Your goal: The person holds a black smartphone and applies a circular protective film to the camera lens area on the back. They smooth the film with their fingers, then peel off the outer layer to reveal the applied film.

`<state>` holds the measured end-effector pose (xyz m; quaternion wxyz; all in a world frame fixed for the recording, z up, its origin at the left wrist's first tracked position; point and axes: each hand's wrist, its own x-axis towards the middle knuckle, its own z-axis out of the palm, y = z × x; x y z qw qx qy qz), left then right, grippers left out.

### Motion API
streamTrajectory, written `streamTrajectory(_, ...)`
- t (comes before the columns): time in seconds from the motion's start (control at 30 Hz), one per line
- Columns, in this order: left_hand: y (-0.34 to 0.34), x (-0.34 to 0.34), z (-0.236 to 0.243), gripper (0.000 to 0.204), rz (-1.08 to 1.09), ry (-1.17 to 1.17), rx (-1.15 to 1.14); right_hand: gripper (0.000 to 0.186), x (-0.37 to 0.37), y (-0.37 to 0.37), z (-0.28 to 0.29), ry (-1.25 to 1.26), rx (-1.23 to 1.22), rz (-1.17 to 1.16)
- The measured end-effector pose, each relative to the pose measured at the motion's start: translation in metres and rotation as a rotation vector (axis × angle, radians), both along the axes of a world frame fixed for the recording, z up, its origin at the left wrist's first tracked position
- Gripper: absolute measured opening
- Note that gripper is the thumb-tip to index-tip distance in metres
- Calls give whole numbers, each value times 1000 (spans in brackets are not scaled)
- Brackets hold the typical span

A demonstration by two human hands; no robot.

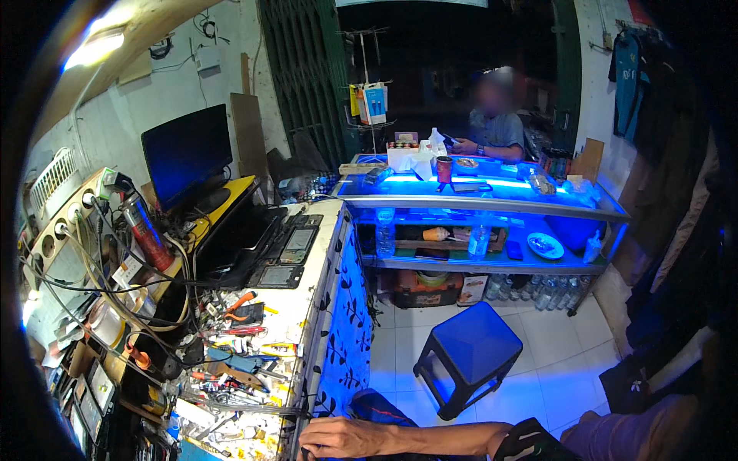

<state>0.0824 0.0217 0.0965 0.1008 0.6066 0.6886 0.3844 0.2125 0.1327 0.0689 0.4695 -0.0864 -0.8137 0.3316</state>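
My right hand (330,438) rests at the bottom, by the front edge of the cluttered workbench (321,269), forearm coming from the lower right. Its fingers curl downward, partly cut off by the frame, and what they hold cannot be made out. Beside it run dark cables (269,409); loose screwdrivers, orange-handled pliers (237,307) and small parts cover the bench. My left hand is out of view.
A monitor (184,154), power strip (73,219) and opened laptops (288,253) line the left. A blue stool (473,342) stands on tiles (553,361). Behind it, a person (496,131) holding something sits beyond a blue-lit glass counter (477,200) with bottles and a plate.
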Motion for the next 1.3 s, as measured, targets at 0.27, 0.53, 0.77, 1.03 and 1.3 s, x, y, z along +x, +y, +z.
streamTrajectory(0.27, -2, 0, 7, 27, 65, -129, -114, 20, 0, -2, 4, -37, -144, 79)
streamTrajectory(0.53, 2, 1, 22, 22, 114, 46, -90, 19, -2, -7, 18, 53, -78, -28)
streamTrajectory(0.77, 0, 9, 25, 23, 73, -62, -76, 18, 5, -10, 28, -94, -248, -29)
streamTrajectory(1.03, 2, 12, 35, 21, 91, 164, -96, 19, 1, -10, 28, -53, -26, -131)
streamTrajectory(1.3, -7, 9, 19, 21, 120, -256, -34, 32, 3, -11, 22, 74, -345, -3)
